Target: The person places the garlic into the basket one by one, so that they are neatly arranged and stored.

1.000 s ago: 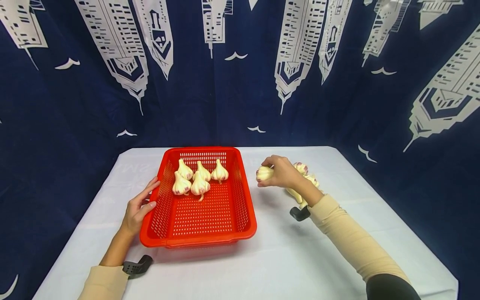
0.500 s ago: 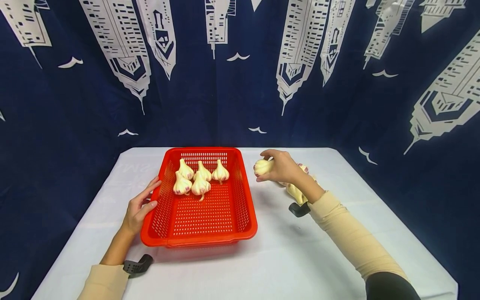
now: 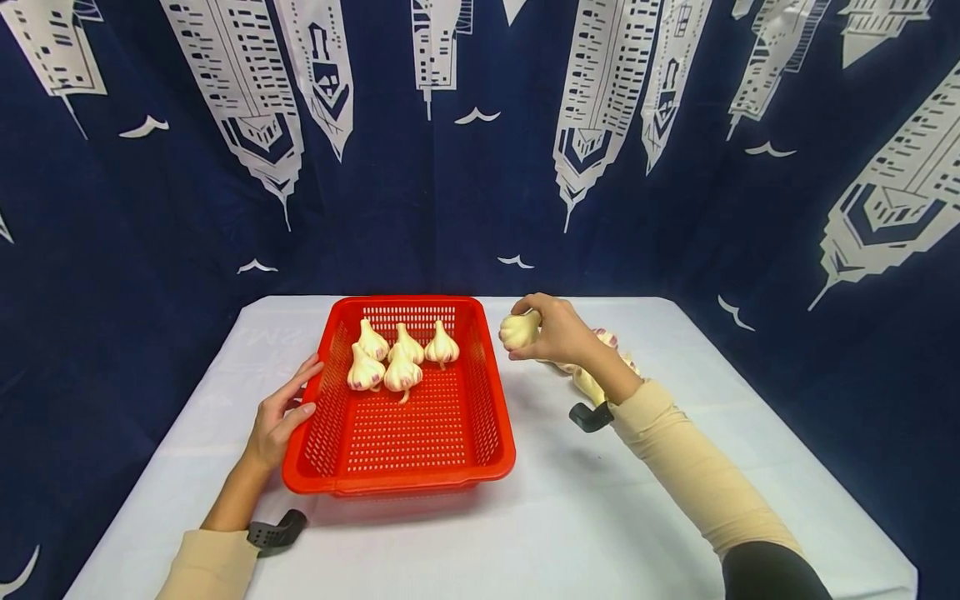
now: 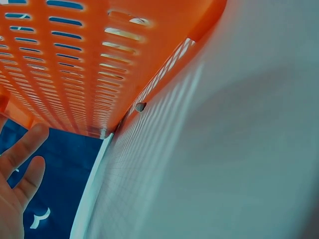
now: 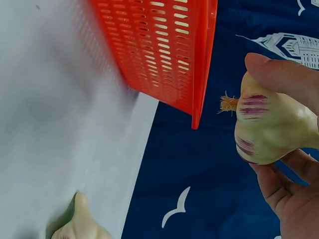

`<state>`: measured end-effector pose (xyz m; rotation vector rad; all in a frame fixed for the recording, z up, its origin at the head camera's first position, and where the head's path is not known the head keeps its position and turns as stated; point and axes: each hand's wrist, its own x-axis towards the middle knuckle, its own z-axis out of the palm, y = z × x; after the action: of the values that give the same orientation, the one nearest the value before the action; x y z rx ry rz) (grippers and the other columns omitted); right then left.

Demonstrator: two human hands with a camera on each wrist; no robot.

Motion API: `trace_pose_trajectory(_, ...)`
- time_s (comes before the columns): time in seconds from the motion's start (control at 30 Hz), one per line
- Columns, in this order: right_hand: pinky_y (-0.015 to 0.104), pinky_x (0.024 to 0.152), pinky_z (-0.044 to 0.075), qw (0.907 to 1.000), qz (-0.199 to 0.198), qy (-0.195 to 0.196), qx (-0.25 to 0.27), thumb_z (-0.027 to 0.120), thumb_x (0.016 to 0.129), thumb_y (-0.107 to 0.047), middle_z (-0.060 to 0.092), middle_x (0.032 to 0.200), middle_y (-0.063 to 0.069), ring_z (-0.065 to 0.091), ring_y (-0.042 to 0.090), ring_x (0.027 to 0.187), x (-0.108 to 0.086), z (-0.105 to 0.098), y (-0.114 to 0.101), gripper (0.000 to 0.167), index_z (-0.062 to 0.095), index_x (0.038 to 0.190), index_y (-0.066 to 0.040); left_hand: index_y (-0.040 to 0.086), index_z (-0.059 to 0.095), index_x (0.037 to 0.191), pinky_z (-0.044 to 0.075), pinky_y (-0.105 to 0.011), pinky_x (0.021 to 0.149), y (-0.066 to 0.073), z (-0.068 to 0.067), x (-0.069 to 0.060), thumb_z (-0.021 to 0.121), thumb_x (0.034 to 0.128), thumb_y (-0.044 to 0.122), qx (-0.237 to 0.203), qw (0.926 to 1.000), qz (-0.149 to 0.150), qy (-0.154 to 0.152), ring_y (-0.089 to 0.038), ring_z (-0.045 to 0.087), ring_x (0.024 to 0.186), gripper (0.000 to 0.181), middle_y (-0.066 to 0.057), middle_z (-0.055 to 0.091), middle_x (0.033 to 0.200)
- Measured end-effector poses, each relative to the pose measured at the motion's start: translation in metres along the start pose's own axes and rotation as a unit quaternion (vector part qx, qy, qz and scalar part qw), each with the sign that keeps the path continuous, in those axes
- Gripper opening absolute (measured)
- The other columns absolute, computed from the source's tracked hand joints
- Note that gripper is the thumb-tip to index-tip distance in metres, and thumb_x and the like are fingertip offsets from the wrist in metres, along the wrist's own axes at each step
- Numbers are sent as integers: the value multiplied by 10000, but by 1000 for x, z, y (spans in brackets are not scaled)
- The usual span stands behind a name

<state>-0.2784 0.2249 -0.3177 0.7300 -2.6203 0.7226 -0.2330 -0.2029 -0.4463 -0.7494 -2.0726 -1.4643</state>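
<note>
A white garlic bulb with purple streaks is pinched between the thumb and fingers of my right hand, above the table just right of the red basket. The right wrist view shows that bulb with its root tuft toward the basket wall. Along the basket's left side, my left hand touches the rim with fairly straight fingers; in the left wrist view its fingers are extended. Inside the basket, several garlic bulbs sit toward the back left. More bulbs lie partly hidden behind my right forearm.
A white cloth covers the table. Behind it hangs a dark blue curtain with white building prints. Black wrist devices sit under my left wrist and right wrist. The basket's near end appears raised off the table.
My right hand has moved slightly left and up with the garlic bulb, closer to the basket. My left hand and the basket have stayed in place.
</note>
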Motion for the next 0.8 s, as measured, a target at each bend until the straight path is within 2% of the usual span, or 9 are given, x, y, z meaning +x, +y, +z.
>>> trace_pose_trajectory(0.23,392,800,473,9998,-158,37,85,936,587,-172,670,1039,84,592,261,901,4,3,-2,593,631,1082,-51,-55,554,1354,448,-152,743,0,0,1,513,833,23,21,10000,-8,13,-35,575,911,529,-240,450,1470)
trace_pose_trajectory(0.37,399,816,478,9999,-50,-30,94,925,615,-190,661,1059,101,586,267,925,6,4,-5,602,600,1101,-45,-59,551,1355,447,-150,744,0,0,1,516,832,30,56,10000,-39,-3,-32,571,908,532,-238,448,1472)
trace_pose_trajectory(0.6,361,714,485,9993,203,-298,113,926,630,-234,649,986,85,565,256,851,9,6,-12,557,605,1061,-86,-49,553,1359,450,-148,739,0,0,0,509,836,34,28,10000,-37,2,-34,575,908,532,-230,450,1474)
trace_pose_trajectory(0.8,338,659,486,9986,304,-356,251,944,612,-302,649,957,77,564,254,818,13,10,-19,605,621,1076,-89,-45,554,1361,452,-157,729,0,-1,0,511,830,36,5,10000,-29,3,-28,579,921,539,-222,449,1478)
